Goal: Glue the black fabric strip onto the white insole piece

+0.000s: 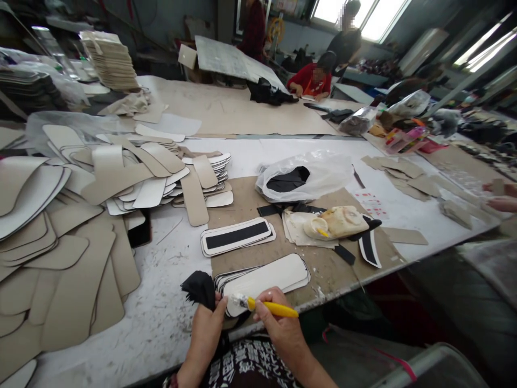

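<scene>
Head view looks down on a white desk (pixel 169 302) crowded with cut pieces. At the near edge the left hand (pixel 205 328) has its grip clenched on a black fabric piece (pixel 200 288), which bunches up above the fingers and touches the corner of a pale rounded panel (pixel 266 280). That panel tops a short stack lying on a brown cardboard sheet (pixel 323 269). The right hand (pixel 278 323) has its grip closed around a yellow-handled brush (pixel 269 307) (the pale tip points left, toward the left hand), held just over the near end of the panel.

Just beyond lies a second stack whose top panel carries a black strip (pixel 236 235). To the right of it sits a glue-smeared tub (pixel 335 222) on stained paper, and behind that a clear plastic bag (pixel 307 175) with black pieces inside. A wide heap of beige cardboard shapes (pixel 60 242) covers the left side of the desk. At the far end a person in a red top (pixel 313 81) bends over the surface, well apart from the hands.
</scene>
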`<action>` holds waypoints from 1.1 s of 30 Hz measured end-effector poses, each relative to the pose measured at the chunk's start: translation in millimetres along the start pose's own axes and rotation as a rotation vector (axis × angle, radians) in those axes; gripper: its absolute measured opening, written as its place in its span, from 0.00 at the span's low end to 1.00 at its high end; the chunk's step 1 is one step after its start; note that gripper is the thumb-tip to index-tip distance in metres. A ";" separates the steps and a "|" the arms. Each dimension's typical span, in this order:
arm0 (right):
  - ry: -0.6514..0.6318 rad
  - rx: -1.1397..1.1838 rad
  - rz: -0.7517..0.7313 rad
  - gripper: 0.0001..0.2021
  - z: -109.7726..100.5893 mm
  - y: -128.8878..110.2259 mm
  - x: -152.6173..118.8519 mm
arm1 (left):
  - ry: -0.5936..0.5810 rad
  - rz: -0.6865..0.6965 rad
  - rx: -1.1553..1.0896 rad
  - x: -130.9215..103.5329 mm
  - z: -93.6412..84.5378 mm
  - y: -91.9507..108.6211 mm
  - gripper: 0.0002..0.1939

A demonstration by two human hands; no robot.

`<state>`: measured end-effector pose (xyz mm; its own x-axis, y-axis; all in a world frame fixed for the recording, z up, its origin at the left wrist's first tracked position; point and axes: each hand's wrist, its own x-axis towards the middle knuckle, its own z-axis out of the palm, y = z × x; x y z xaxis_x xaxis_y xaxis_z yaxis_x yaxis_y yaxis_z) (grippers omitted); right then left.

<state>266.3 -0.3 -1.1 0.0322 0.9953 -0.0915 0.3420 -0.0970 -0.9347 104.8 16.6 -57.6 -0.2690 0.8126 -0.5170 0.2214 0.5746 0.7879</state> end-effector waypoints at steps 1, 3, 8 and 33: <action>-0.014 0.051 0.065 0.07 -1.0 1.6 2.5 | -0.008 -0.001 0.000 0.3 0.1 -0.9 0.17; -0.007 0.077 0.113 0.08 -4.1 5.9 6.3 | -0.019 -0.005 -0.002 1.2 0.5 -2.4 0.15; 0.052 -0.059 0.005 0.08 -4.6 5.8 6.5 | -0.003 -0.005 0.012 2.8 1.3 -2.3 0.13; 0.350 -0.604 -0.323 0.08 -84.1 -12.9 18.1 | -0.013 -0.066 -0.192 -11.6 -23.9 24.6 0.18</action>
<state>341.5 19.1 38.1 0.1045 0.9260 0.3627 0.8353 0.1162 -0.5373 91.0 19.0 -24.2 -0.2644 0.7758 -0.5729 0.0205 0.5984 0.8009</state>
